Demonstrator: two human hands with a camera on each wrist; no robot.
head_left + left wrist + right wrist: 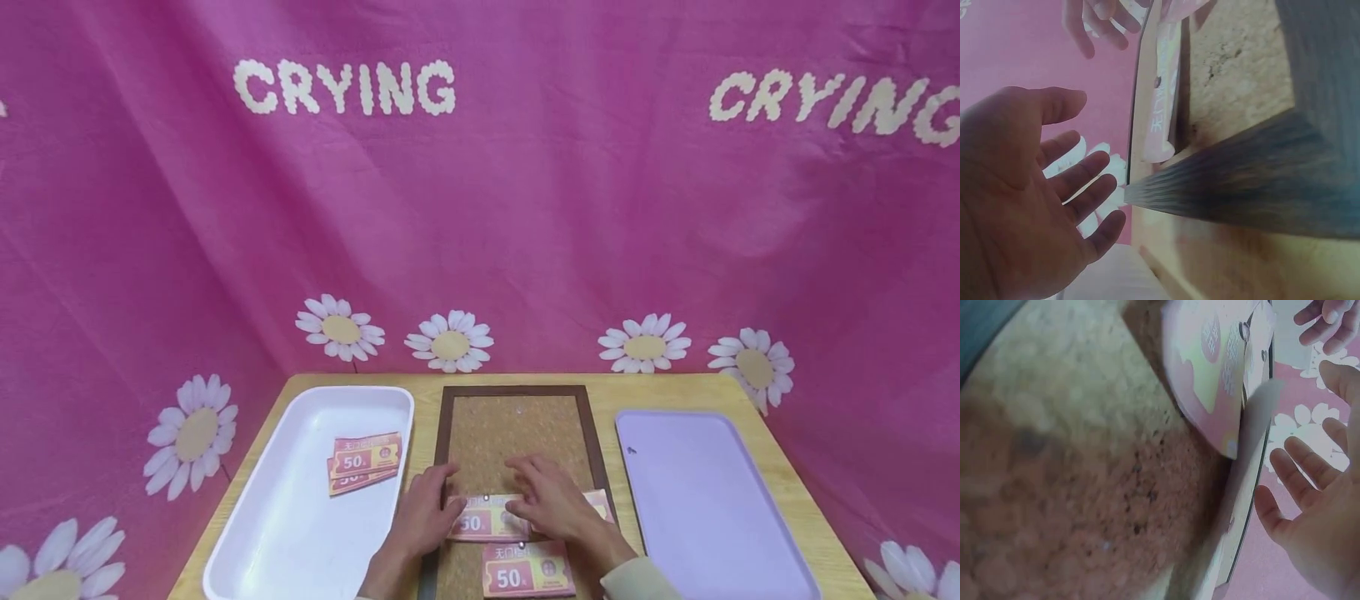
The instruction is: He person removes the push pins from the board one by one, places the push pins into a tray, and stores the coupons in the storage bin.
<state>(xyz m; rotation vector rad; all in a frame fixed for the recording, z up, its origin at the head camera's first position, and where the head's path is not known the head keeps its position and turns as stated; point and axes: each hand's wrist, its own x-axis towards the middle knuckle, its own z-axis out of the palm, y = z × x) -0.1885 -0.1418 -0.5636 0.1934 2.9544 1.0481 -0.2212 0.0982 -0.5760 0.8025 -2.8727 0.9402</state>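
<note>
Left hand (pixel 424 510), right hand (pixel 553 500) at corkboard (pixel 517 442), both grips relaxed, empty; pins (pixel 522 545) likely keep coupons (pixel 528 573) in place.

Light falls soft and fairly even from where I stand, the cloth (pixel 525 208) shaded along its folds; I can't spot the source. Near the head view's right edge the lettering (pixel 846 102) looks stretched. Both wrist views are hazy: frame (pixel 1229 181) dark and smeared, cork (pixel 1054 537) blurred, ticket (pixel 1207 362) washed pale.
</note>
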